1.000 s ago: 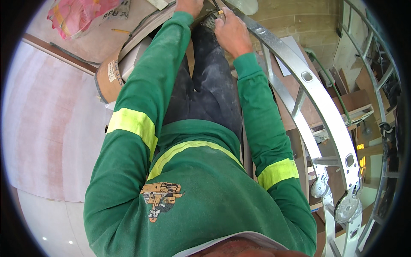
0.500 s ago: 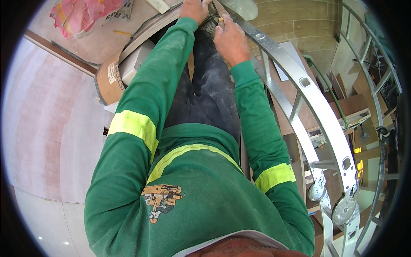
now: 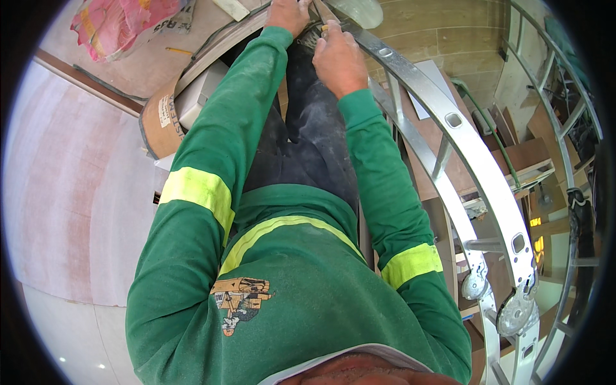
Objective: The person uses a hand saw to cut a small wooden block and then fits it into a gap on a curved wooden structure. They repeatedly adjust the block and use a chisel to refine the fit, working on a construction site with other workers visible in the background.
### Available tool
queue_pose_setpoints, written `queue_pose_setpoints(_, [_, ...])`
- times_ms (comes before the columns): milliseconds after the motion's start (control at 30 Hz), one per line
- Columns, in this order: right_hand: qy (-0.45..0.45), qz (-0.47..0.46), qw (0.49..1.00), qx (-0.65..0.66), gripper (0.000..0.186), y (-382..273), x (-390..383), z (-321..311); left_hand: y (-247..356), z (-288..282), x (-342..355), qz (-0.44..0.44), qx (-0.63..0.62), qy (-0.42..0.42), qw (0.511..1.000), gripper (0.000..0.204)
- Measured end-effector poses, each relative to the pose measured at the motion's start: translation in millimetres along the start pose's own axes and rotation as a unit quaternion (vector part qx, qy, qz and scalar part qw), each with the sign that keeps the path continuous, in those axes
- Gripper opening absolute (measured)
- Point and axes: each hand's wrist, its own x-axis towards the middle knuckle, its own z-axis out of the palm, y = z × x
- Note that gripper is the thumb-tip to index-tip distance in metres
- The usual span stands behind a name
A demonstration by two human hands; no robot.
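Note:
My left hand (image 3: 288,15) is at the top edge of the picture, by the end of a long pale board (image 3: 221,48). Its fingertips run out of view, so whether it holds anything cannot be told. Just right of it, my right hand (image 3: 340,61) is closed round a slim tool with a yellowish handle (image 3: 325,28). Only a small end of that handle shows above the fingers; its kind is hidden. Both hands are beyond my dark, dusty trousers (image 3: 308,128), close to the metal ladder (image 3: 443,109).
The aluminium ladder curves down my right side, with a second ladder (image 3: 545,74) farther right. A brown curved strip (image 3: 157,125) and a white box (image 3: 200,96) are at my left. Beyond lie a pink plastic bag (image 3: 122,25) and a yellow pencil-like stick (image 3: 181,50).
My right hand has moved slightly to the left and down, and less of the tool shows. The left hand has shifted a little left.

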Motion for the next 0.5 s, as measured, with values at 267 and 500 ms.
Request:
queue_pose_setpoints(267, [0.031,-0.017,0.999,-0.009,0.042,-3.5,3.3,16.7,-1.3,3.6,2.1,0.029,0.02,0.03,0.999,0.025])
queue_pose_setpoints(500, [-0.017,0.004,1.0,-0.005,0.041,-3.4,9.7,6.9,4.5,-0.5,-2.9,-0.029,-0.011,0.003,1.0,0.023])
